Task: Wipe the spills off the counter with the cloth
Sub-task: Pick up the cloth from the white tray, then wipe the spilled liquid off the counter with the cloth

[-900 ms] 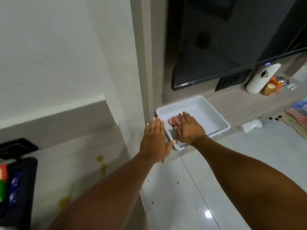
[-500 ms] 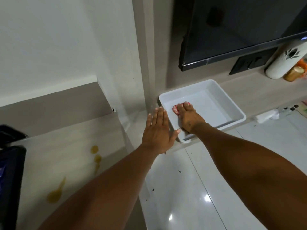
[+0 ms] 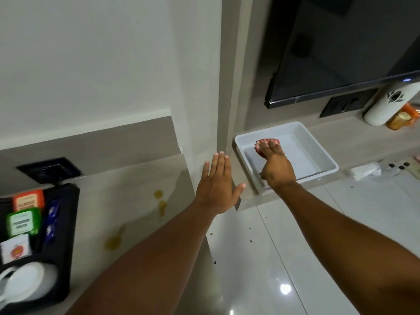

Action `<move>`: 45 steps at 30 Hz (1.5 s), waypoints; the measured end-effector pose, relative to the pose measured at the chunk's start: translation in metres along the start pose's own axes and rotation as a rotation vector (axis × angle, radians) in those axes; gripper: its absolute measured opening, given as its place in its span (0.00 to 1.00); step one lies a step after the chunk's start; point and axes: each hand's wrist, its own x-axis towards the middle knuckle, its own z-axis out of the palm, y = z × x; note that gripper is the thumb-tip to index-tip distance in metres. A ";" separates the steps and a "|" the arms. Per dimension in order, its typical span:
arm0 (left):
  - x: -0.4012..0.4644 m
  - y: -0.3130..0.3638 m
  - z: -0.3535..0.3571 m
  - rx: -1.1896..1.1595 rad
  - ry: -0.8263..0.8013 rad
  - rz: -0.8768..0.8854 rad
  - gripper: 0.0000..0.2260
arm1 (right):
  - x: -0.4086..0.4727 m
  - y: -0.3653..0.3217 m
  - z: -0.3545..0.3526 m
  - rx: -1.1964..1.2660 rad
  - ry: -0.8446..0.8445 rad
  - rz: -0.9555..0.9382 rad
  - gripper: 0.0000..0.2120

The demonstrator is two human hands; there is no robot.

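A black tray (image 3: 68,223) sits at the left end of the surface, running off the picture's left edge. In it stand an orange packet (image 3: 28,200), a green packet (image 3: 22,222) and a white packet with a red mark (image 3: 14,248), with blue sachets (image 3: 51,221) beside them and a white cup (image 3: 27,284) at its near end. A black socket plate (image 3: 48,170) is set in the back wall behind the tray. A dark screen (image 3: 352,48) hangs on the wall at the right. On the shelf under it stand a white cylinder (image 3: 388,103) and, just beside it, an amber jar (image 3: 398,119). Dark crumbs (image 3: 250,241) dot the glossy floor.
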 end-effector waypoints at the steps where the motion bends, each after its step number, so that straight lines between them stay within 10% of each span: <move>1: -0.013 -0.002 -0.006 -0.018 0.005 0.007 0.40 | -0.017 -0.012 -0.002 0.040 0.036 -0.017 0.46; 14: -0.302 -0.094 -0.008 -0.028 -0.067 -0.252 0.40 | -0.288 -0.174 0.099 0.379 -0.027 -0.043 0.51; 20: -0.397 -0.157 0.013 0.035 -0.144 -0.387 0.43 | -0.338 -0.193 0.141 0.358 -0.096 0.069 0.29; 45: -0.367 -0.186 0.015 -0.012 -0.149 -0.322 0.47 | -0.168 -0.216 0.157 -0.022 -0.088 -0.250 0.29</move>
